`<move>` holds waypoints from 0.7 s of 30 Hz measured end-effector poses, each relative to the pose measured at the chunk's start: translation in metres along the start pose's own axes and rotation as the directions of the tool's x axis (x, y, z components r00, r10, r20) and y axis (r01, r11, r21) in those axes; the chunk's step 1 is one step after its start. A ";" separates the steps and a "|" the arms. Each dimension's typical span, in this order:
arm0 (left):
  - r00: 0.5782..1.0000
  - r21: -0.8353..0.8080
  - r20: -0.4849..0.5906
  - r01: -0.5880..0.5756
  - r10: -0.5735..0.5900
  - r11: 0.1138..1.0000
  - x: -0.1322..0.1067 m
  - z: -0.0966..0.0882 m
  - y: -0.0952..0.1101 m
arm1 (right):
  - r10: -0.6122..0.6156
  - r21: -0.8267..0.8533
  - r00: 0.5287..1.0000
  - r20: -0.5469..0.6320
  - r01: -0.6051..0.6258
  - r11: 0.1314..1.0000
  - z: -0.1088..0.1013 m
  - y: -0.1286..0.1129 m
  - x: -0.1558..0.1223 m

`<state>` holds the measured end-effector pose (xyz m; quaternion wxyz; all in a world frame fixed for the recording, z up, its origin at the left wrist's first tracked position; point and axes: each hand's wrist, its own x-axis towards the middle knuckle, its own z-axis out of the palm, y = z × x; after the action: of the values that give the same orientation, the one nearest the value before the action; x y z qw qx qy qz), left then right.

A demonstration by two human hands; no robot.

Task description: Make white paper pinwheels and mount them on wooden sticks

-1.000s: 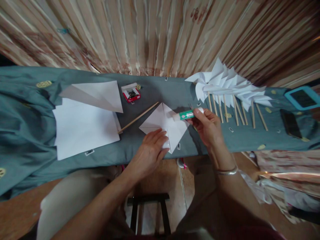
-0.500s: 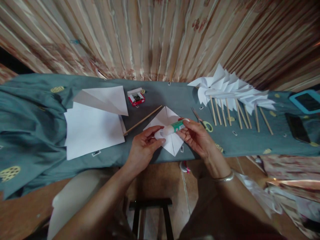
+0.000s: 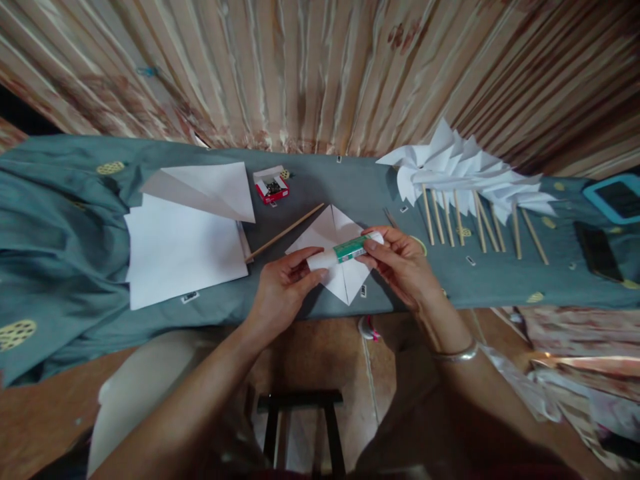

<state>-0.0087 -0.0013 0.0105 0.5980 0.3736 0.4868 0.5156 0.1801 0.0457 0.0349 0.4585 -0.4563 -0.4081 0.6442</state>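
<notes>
Both my hands hold a green and white glue stick (image 3: pixel 350 249) level above the paper. The fingers of my right hand (image 3: pixel 403 263) wrap round its right end. My left hand (image 3: pixel 285 287) pinches the white cap end on the left, and the cap and the green barrel now line up. Beneath them a square sheet of paper (image 3: pixel 320 230) with crease or cut lines lies corner-on on the cloth, partly covered by the hands. A thin wooden stick (image 3: pixel 287 231) lies at its upper left. Scissors (image 3: pixel 390 218) are mostly hidden behind my right hand.
White paper sheets (image 3: pixel 185 257) are stacked on the left, a folded sheet (image 3: pixel 215 190) on top. A small red box (image 3: pixel 271 187) holds dark little pieces. Several paper pinwheels (image 3: pixel 460 167) on sticks lie at right, with a phone (image 3: pixel 597 250) and a blue-framed tablet (image 3: pixel 617 199) beyond.
My hands have drawn closer together, bringing the glue stick's barrel and the white piece in my left fingers into one line. The view has shifted slightly.
</notes>
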 end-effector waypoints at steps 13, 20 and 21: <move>0.960 0.503 0.133 -0.279 0.245 0.818 -0.009 -0.011 0.010 | 0.116 0.122 0.993 0.032 -0.119 0.985 0.018 0.012 -0.001; 0.937 0.563 0.144 -0.342 0.318 0.753 -0.012 -0.017 0.005 | 0.125 0.144 0.991 0.044 -0.130 0.981 0.027 0.021 0.000; 0.936 0.569 0.147 -0.344 0.319 0.747 -0.011 -0.019 0.005 | 0.124 0.143 0.991 0.045 -0.130 0.981 0.027 0.022 0.001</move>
<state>-0.0278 -0.0126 0.0124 0.3617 0.6305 0.5355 0.4301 0.1487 0.0383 0.0207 0.4411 -0.4353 -0.3382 0.7082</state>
